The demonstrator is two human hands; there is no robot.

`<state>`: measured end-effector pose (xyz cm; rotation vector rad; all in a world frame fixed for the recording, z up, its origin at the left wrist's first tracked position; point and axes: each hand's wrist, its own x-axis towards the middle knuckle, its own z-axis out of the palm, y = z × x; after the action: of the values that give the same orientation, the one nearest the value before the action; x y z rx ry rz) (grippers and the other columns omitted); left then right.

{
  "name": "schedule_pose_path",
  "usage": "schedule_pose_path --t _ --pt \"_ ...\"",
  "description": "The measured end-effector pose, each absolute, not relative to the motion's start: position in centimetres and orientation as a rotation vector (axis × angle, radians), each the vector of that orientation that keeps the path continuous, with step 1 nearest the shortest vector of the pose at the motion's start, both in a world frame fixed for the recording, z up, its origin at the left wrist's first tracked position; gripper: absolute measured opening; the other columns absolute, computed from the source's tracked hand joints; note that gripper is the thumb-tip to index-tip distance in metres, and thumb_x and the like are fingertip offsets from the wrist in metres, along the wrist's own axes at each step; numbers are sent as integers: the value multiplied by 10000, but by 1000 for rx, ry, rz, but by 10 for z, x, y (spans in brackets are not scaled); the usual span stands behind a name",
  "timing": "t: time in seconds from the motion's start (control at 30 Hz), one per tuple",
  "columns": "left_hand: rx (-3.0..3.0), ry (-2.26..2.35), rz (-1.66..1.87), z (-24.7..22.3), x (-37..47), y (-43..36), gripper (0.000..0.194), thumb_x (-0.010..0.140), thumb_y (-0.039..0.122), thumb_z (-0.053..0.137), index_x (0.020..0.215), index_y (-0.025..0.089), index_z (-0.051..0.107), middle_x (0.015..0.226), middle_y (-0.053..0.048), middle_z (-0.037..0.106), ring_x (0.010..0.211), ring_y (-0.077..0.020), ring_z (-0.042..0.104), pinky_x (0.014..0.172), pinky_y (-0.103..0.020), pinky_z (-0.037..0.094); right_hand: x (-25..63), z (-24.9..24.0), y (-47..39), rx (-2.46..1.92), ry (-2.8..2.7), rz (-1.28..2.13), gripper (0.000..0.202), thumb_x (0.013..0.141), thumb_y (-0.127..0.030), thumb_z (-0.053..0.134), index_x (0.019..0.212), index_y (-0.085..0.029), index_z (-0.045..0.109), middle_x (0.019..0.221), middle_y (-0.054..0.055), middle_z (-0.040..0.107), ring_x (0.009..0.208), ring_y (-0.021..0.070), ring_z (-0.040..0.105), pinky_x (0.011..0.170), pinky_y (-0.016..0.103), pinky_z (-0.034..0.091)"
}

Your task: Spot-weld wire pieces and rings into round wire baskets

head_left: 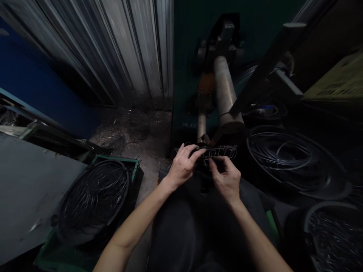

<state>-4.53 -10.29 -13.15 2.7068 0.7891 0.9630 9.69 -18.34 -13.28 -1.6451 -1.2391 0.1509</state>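
Dark metal: clamping a rack [229,151] in left grip [184,163], pinching near its middle with right grip [227,179], likely for steadiness; pipe [225,85] beyond both.

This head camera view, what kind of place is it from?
Probably a small metal wire workshop: a dark green machine with thick metal arms, a round tub of coiled wire, and the hands holding a wire piece at the machine.

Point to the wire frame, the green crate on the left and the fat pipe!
Wire frame [224,152]: head view, on its right part.
Green crate [134,160]: head view, on its far rim.
Fat pipe [225,82]: head view, on its middle.
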Motion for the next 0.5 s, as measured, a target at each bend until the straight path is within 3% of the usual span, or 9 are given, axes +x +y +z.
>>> schedule_pose_path --t 0.5 --pt "2725 800 963 -137 -38 -91 472 828 90 478 1283 210 434 1218 -90 534 1169 -198 525 1083 -496 368 104 -141 -171 -1643 -1237 147 194 857 -371 571 844 -180 597 760 18 631 649 130 579 640 261 476"
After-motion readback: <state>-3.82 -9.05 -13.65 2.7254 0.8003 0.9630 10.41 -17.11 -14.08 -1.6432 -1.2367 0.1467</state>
